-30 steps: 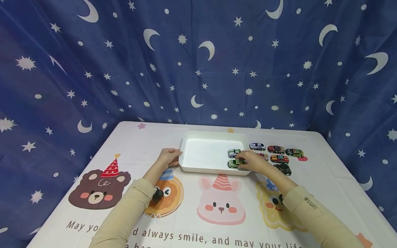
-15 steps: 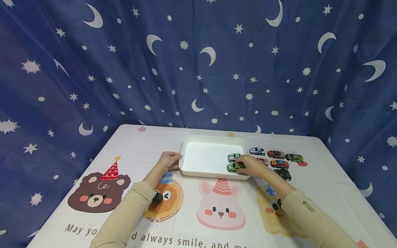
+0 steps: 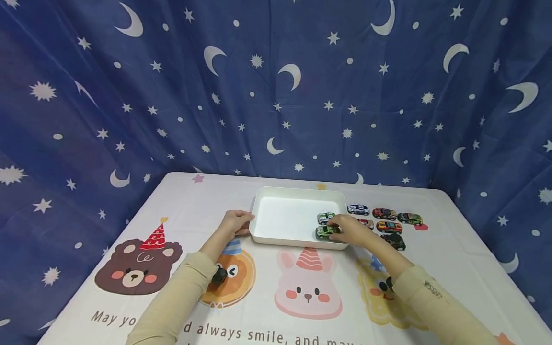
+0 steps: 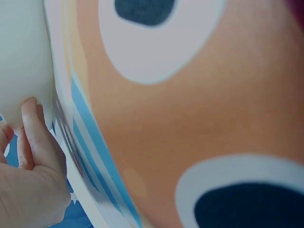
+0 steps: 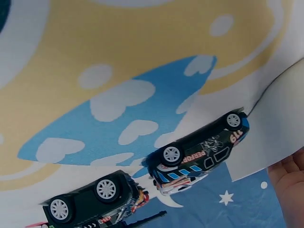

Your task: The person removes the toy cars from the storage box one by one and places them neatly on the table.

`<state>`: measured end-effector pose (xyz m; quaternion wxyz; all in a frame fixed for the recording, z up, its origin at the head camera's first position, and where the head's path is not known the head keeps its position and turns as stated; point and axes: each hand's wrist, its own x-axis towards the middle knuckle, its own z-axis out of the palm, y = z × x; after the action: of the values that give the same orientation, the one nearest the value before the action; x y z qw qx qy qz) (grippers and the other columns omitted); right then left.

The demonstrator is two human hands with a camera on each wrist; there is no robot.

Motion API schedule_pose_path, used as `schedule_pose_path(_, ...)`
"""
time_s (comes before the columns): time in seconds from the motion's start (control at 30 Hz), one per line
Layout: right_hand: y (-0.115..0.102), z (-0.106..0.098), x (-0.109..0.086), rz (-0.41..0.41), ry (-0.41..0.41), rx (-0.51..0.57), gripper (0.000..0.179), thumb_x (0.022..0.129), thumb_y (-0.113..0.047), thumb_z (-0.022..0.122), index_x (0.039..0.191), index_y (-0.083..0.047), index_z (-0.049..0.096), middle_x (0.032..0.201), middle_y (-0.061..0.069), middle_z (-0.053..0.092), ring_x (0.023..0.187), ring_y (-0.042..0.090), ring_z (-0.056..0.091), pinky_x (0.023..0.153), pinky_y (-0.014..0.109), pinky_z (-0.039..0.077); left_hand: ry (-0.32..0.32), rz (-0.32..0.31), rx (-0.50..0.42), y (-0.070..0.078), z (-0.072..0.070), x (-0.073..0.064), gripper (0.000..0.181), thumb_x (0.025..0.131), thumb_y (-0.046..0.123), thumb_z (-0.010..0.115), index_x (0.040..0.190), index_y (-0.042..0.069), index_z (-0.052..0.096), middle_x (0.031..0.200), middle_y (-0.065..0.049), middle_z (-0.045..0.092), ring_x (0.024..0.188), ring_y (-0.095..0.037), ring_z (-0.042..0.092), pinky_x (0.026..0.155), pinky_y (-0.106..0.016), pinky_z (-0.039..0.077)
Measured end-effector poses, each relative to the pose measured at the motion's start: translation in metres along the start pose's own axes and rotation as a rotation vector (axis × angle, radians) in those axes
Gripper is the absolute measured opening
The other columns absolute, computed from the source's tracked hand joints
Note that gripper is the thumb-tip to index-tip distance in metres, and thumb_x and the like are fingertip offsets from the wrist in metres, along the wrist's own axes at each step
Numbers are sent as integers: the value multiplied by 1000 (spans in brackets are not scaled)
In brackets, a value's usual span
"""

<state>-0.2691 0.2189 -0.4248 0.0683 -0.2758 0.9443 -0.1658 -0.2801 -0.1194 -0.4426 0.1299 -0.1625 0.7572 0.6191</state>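
A shallow white tray [image 3: 297, 189] lies toward the back of the table, and my left hand [image 3: 235, 223] grips its left end. In the left wrist view, fingers [image 4: 40, 135] bend against the tray's outer wall [image 4: 23, 57]. Reaching over the tray's right end, my right hand [image 3: 351, 230] holds a green toy car [image 3: 324, 232] at the front right inside; the fingers cover its rear. Just behind that car stands a white-and-green toy car [image 3: 325, 218], also in the tray. The right wrist view shows little of the right hand [image 5: 292, 185] beyond the tray wall.
Right of the tray several toy cars stand on the printed cloth, among them a white one [image 3: 358, 209], a red-and-yellow one [image 3: 389, 227] and a black one [image 3: 394, 241]. One is partly hidden by the right hand. A starry blue curtain [image 3: 276, 96] hangs behind the table.
The head view has tilted slightly, so the whole scene sits lower. The right hand and the green toy car have barely shifted; the left hand stays at the tray.
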Motion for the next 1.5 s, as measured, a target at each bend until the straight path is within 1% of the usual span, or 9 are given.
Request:
schedule_pose_path(0.23,-5,-3,-5,2,15,-5,32,82,-16,72,109,1,65,111,17,67,107,34,61,95,48,52,-3,-1,17,1,1,1,36,92,16,61,123,-2,58,113,-18,65,66,-4,63,61,-19,59)
schedule_pose_path(0.43,-8,-8,-10,-3,44,-10,31,81,-14,73,109,0,66,109,16,67,105,34,61,93,48,52,-6,0,13,3,2,2,36,91,15,62,123,-1,58,104,-16,68,63,-5,63,58,-18,59)
schedule_pose_path(0.67,-8,-16,-18,39,59,21,35,83,-13,71,114,-1,64,114,17,65,107,34,60,89,49,54,-6,-9,12,4,3,4,35,90,16,63,122,0,59,106,-16,68,62,-5,63,57,-18,59)
schedule_pose_path(0.87,-4,-21,-24,0,97,37,33,82,-10,71,113,0,64,112,16,66,107,34,60,91,46,54,-10,-6,21,4,1,2,36,90,16,63,123,0,59,105,-16,68,62,-4,62,56,-17,58)
schedule_pose_path(0.97,-2,-22,-27,-11,102,48,32,82,-10,71,112,1,64,111,17,66,106,34,60,90,46,54,-12,-7,26,4,0,1,36,90,16,62,123,-1,58,101,-14,69,62,-4,62,55,-16,57)
schedule_pose_path(1.13,0,-24,-34,18,124,61,32,81,-9,72,111,1,65,110,17,66,104,34,60,90,46,54,-11,-6,22,2,0,2,36,90,16,62,122,-1,59,93,-10,69,60,-4,62,56,-17,58)
schedule_pose_path(1.3,6,-25,-41,16,131,69,32,82,-8,71,111,2,64,111,18,65,105,35,60,89,46,54,-8,-1,32,1,0,3,36,89,17,63,121,1,60,99,-13,69,65,-7,65,58,-18,59)
schedule_pose_path(1.37,8,-26,-45,14,134,72,32,82,-8,71,112,2,64,112,19,65,106,37,59,89,47,54,-18,10,27,0,-1,3,35,88,17,65,119,0,61,96,-14,70,67,-10,67,57,-20,59)
schedule_pose_path(1.5,11,-28,-50,10,156,68,31,81,-8,71,111,2,64,111,19,65,106,38,60,89,49,54,-14,7,34,-1,-2,4,34,89,17,64,118,0,61,100,-15,69,76,-14,70,63,-22,60)
